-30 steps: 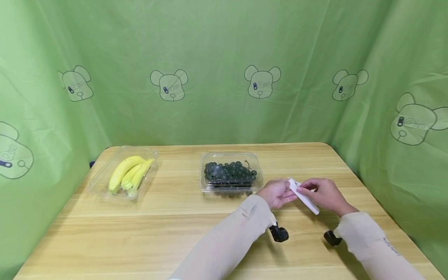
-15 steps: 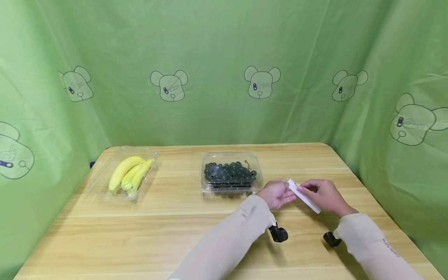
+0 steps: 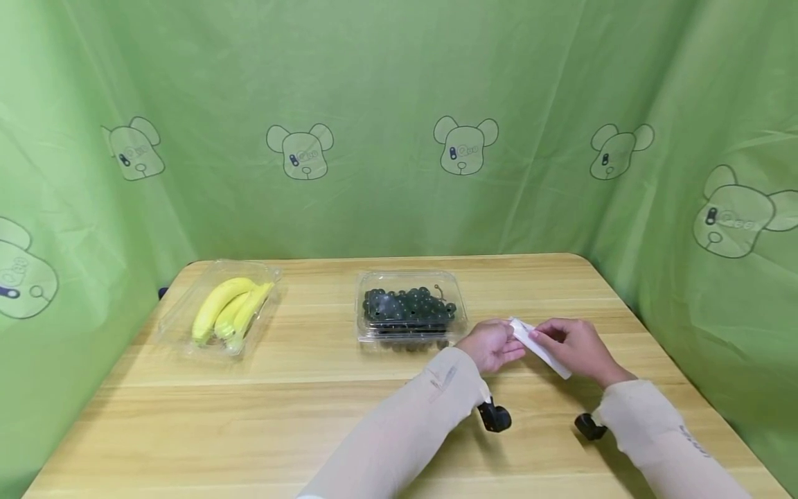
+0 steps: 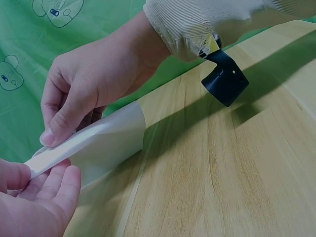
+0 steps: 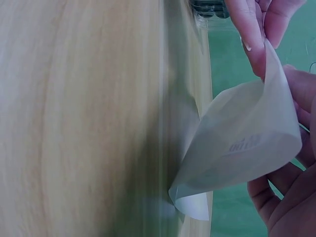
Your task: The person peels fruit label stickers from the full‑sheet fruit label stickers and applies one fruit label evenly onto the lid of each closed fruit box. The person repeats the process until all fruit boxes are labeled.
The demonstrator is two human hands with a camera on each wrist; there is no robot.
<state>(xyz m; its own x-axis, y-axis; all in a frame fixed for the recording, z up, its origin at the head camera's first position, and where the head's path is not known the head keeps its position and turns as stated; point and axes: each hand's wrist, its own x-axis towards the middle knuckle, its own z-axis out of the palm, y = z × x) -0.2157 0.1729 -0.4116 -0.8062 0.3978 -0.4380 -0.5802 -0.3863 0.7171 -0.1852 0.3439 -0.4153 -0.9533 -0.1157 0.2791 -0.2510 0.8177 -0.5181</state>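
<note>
A thin white paper sheet with faint printing showing through is curled over lengthwise; its bend shows plainly in the right wrist view, where the sheet hangs above the table. My left hand pinches one end of it between thumb and fingers, palm turned up. Farther along the upper edge, my right hand grips the sheet, its thumb pressed on top in the left wrist view and its other fingers partly hidden behind the paper.
Just left of my hands stands a clear plastic box of dark grapes. Another clear box with yellow bananas lies at the table's far left. A green curtain surrounds the wooden table at the back and sides.
The sheet has turned slightly between my hands, its near end rising a little. Both hands keep their hold and almost the same place; the boxes are still.
</note>
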